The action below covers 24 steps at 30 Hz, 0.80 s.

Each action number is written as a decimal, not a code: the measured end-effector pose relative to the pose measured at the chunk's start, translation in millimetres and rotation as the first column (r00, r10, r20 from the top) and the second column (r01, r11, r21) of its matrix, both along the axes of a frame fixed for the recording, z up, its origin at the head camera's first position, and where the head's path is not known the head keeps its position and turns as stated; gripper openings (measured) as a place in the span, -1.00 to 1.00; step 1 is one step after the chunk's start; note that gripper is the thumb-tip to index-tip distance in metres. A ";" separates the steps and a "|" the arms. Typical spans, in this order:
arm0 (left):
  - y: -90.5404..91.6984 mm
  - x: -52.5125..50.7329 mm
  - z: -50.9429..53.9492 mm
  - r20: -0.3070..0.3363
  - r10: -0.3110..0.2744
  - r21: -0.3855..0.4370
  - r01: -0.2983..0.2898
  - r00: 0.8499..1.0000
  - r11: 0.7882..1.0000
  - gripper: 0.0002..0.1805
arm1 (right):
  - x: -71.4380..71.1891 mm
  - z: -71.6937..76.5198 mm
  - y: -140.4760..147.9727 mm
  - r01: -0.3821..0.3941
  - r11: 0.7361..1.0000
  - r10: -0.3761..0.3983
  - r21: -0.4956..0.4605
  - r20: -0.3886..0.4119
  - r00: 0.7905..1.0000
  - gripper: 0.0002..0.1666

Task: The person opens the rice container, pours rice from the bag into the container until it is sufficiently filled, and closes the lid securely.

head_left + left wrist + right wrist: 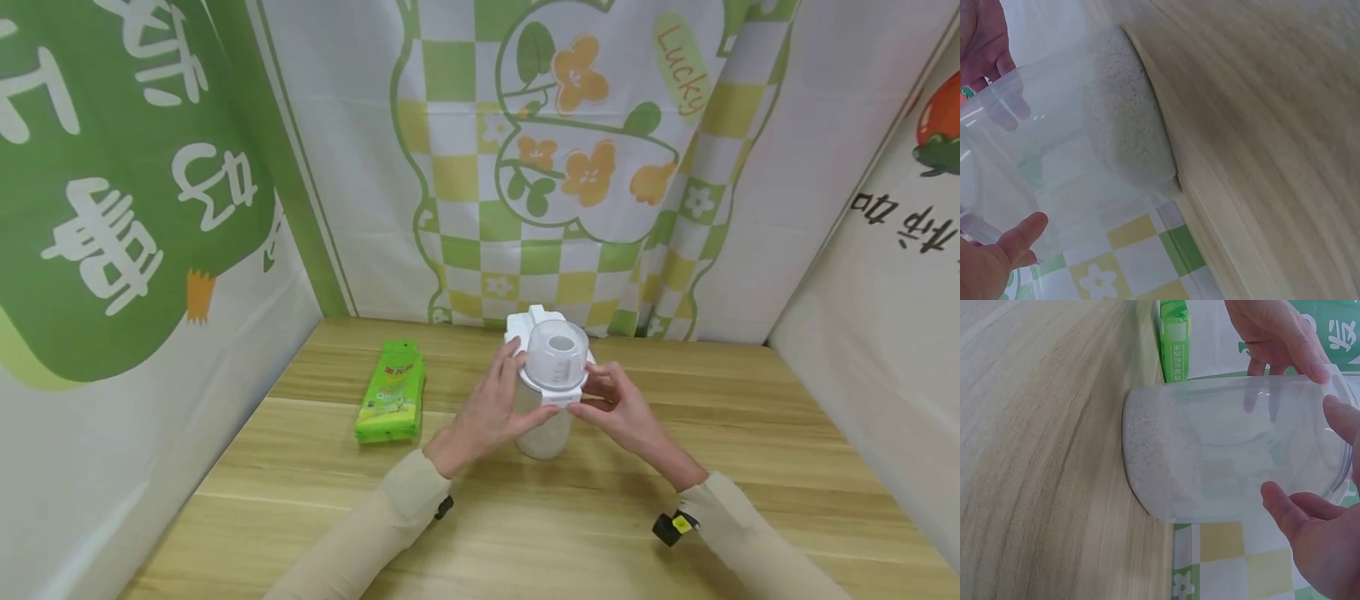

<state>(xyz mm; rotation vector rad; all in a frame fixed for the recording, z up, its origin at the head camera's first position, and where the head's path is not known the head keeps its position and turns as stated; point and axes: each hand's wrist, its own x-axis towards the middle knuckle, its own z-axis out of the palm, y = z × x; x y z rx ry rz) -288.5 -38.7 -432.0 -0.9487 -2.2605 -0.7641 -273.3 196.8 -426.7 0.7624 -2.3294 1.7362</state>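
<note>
A translucent plastic storage jar stands upright on the table, with pale, rice-like grains filling its lower part. Its white lid carries a clear measuring cup on top. My left hand grips the jar's upper left side, thumb at the front by the lid's tab and fingers around the side. From the right, my right hand holds the rim, its thumb near the same tab. In the right wrist view, both hands are about the jar's top end; the lid's seating is hard to make out.
To the left of the jar lies a green plastic packet on the wooden table. Printed cloth hangings close off the back and both sides, with the back one close behind the jar.
</note>
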 end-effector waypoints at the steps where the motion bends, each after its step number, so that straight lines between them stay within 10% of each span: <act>1: -0.3 -0.2 0.8 0.005 -0.003 -0.001 0.003 1.000 1.000 -0.07 | 0.1 0.2 -0.2 0.001 1.000 -0.001 -0.003 -0.003 1.000 -0.41; 17: -11.6 -3.6 5.3 0.242 -0.052 0.031 0.046 0.969 0.998 -0.01 | 18.4 1.4 -5.7 -0.043 0.999 0.043 0.006 -0.061 0.997 -0.42; 24: -4.8 3.7 14.1 0.257 0.070 0.042 -0.084 0.964 0.996 0.25 | 31.3 2.6 -13.6 -0.048 0.997 0.053 0.055 -0.090 0.995 -0.32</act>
